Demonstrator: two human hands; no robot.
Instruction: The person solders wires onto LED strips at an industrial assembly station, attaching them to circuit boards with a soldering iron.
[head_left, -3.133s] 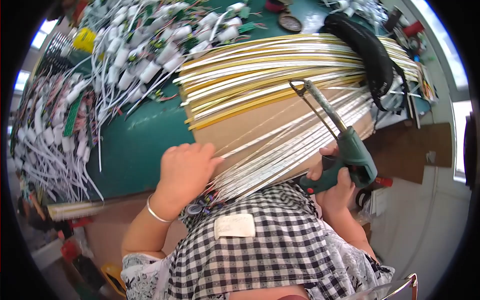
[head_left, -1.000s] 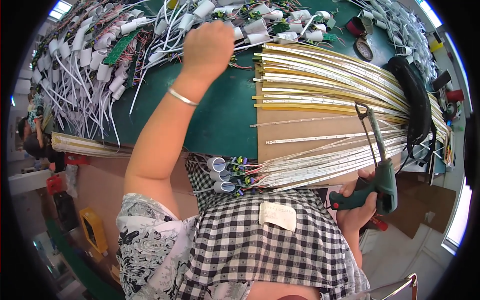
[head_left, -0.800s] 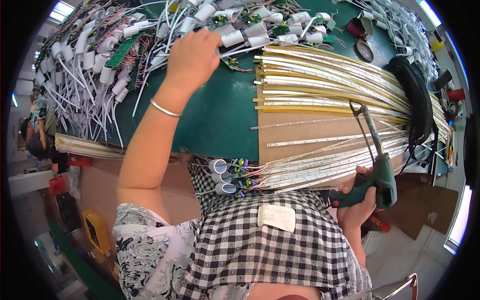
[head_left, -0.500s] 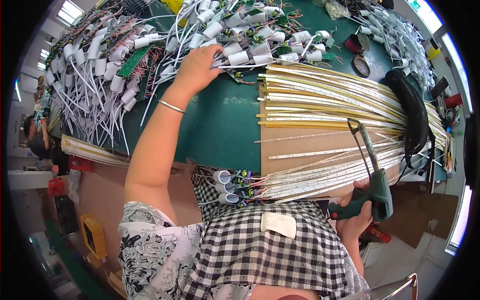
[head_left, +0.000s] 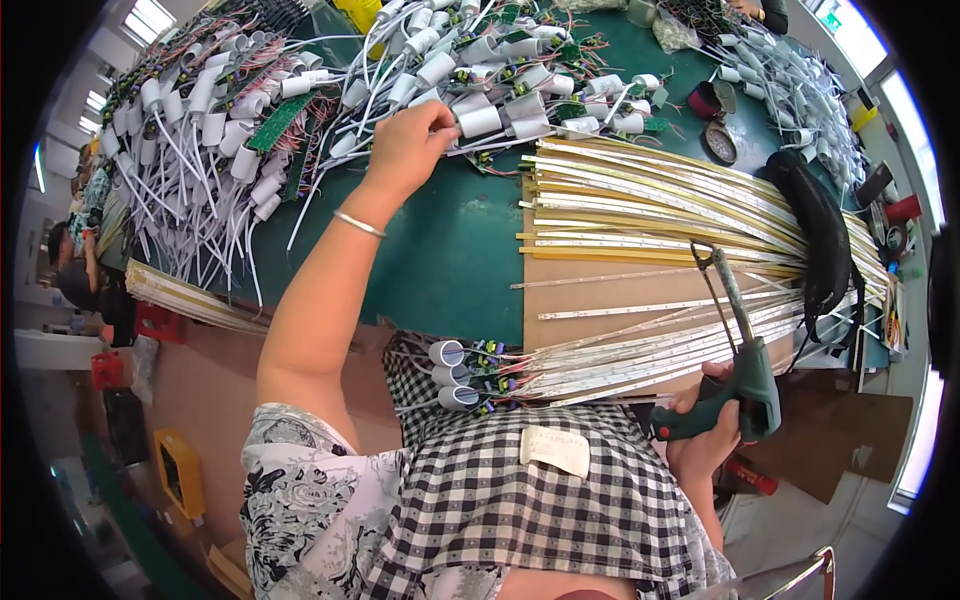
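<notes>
You've got a green table (head_left: 440, 275) across the view. White tubes with wires and small circuit boards lie in heaps on it: middle heap (head_left: 530, 105) on the far side, left heap (head_left: 215, 130) beside it, right heap (head_left: 775, 90) at far right. Brown board (head_left: 565, 275) sits on the near side, right of centre; yellow strips (head_left: 650, 205) run across its far part, white strips (head_left: 640, 350) across its near part. Black bag (head_left: 825, 250) lies over the right end of the yellow ones.

Green gun (head_left: 757, 385) is at your right, nozzle up and away from you, in front of the strips from this view. Your right hand (head_left: 705, 450) is wrapped round its handle. Your left hand (head_left: 405, 150) is at the middle heap's near edge, fingers curled inward, thumb and index beside a tube (head_left: 480, 122); can't tell if they're pinching it. Three tubes (head_left: 458, 398) sit by your apron at the left, wired ends of the white strips. Bangle (head_left: 358, 223) on your left wrist.
</notes>
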